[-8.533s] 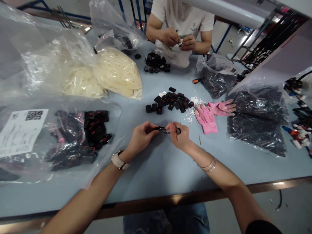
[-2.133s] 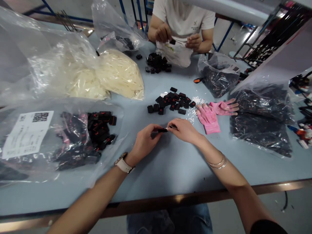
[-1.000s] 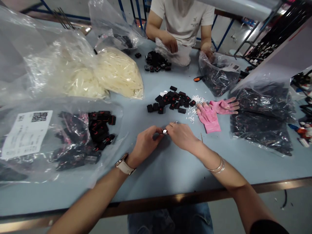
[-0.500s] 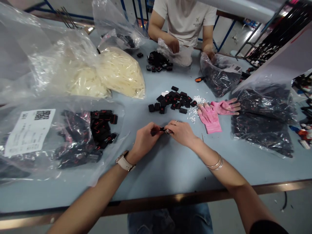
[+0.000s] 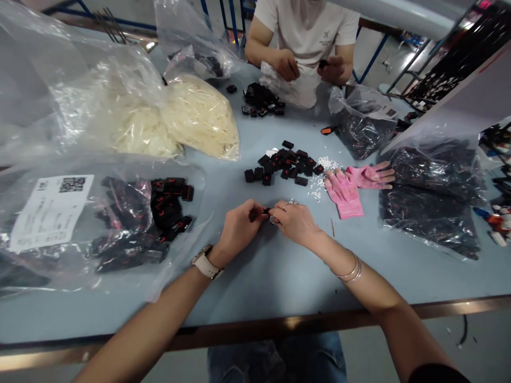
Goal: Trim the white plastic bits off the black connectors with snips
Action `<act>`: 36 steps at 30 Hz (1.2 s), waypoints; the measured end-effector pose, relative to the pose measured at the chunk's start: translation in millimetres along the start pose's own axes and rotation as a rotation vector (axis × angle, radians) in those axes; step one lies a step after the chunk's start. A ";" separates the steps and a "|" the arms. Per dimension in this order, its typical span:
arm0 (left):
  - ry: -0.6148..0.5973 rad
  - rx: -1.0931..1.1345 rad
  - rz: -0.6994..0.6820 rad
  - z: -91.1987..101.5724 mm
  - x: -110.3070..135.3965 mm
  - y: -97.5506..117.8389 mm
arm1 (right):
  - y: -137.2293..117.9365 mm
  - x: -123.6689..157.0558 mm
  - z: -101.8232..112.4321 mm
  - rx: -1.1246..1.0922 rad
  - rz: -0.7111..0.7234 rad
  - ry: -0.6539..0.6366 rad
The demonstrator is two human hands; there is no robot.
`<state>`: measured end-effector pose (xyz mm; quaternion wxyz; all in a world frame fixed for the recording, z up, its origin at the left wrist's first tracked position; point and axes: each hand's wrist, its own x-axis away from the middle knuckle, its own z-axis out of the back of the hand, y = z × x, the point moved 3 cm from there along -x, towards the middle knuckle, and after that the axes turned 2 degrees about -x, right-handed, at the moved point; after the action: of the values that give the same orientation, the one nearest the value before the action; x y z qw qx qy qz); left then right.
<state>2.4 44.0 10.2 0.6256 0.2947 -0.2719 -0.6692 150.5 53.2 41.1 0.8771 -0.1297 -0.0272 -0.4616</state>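
My left hand point(image 5: 238, 229) and my right hand point(image 5: 295, 222) meet over the blue table point(image 5: 271, 276), fingers pinched together on a small black part point(image 5: 264, 211) between them. The left hand grips one end, and the right hand's fingertips press on the other. Just beyond lies a pile of small black parts point(image 5: 281, 165) with a scatter of tiny white pieces point(image 5: 321, 173) beside it.
Pink gloves point(image 5: 351, 186) lie right of the pile. Bags of black parts sit at left point(image 5: 131, 223) and right point(image 5: 431, 202), and bags of white pieces point(image 5: 191, 117) at the back left. A person in a white shirt point(image 5: 311, 26) works opposite.
My hands have stayed together on the small part, with the fingers shifting slightly. The person opposite has drawn both hands back from the bags toward the chest.
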 end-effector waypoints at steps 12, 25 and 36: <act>0.013 0.106 -0.012 1.8 0.4 0.9 | 22.4 4.2 13.0 -0.572 -0.018 0.606; 0.010 0.078 -0.030 1.1 -1.1 -0.1 | 19.6 5.4 7.9 -0.619 -0.187 0.613; 0.010 0.077 -0.030 0.8 -0.3 1.0 | 16.5 2.3 2.9 -0.558 -0.171 0.573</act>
<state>2.5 44.3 11.6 0.6050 0.3261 -0.2897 -0.6661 165.5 61.0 40.9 0.7389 -0.2260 0.3339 -0.5398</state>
